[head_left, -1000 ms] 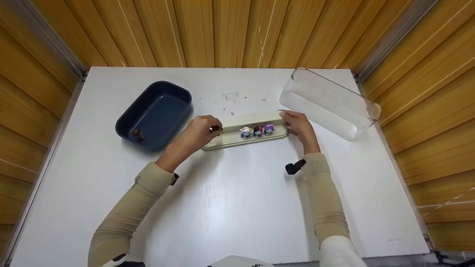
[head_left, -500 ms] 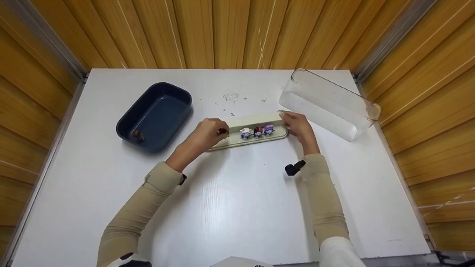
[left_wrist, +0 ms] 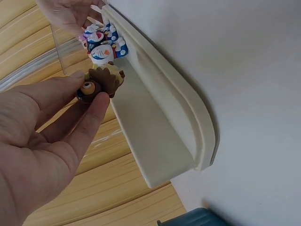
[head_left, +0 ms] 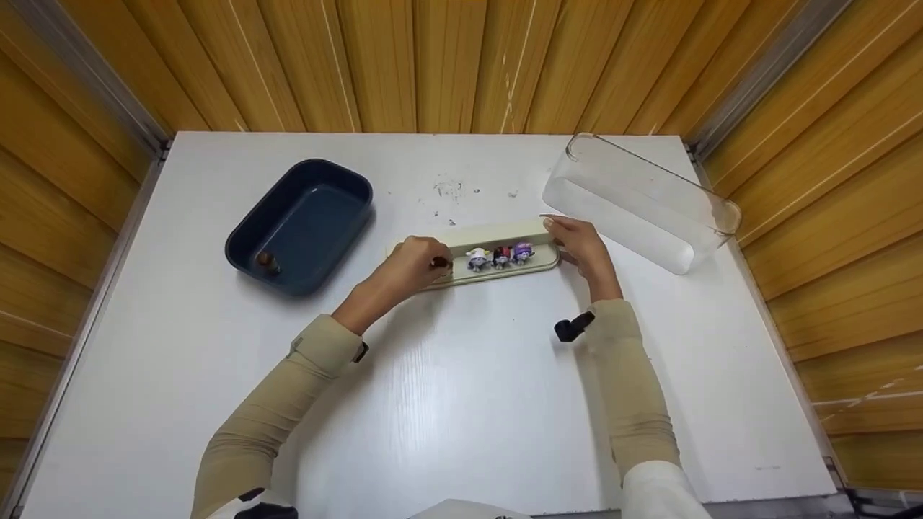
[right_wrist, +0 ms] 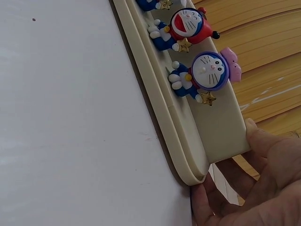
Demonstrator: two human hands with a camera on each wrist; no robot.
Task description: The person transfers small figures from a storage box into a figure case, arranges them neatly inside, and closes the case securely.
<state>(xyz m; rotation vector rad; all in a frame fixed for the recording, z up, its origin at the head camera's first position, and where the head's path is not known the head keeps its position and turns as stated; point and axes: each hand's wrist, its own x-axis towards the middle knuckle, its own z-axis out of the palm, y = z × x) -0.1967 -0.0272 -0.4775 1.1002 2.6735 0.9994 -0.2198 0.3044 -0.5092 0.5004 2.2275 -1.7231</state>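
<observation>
My left hand (head_left: 412, 268) pinches a small brown figurine (left_wrist: 106, 82) between thumb and fingertips, above the left part of a cream holder (left_wrist: 155, 136). The holder is long, with a low rim and an upright back panel. Three cat figurines stand in a row on it: one with a white head (head_left: 477, 258), one in red (right_wrist: 188, 23) and one with a purple hood and pink bow (right_wrist: 211, 70). My right hand (head_left: 583, 245) grips the holder's right end, thumb at the back panel's corner and fingers under the rim. Whether the brown figurine touches the holder, I cannot tell.
A dark blue bin (head_left: 241, 223) stands at the left with a small brown object (head_left: 267, 261) in its near corner. At the back right lies a clear plastic container (head_left: 642, 194). The white table (head_left: 461, 404) has wood-panelled walls on three sides.
My left hand has moved right along the holder, bringing the brown figurine closer to the white-headed one. The right hand and the holder have stayed in place.
</observation>
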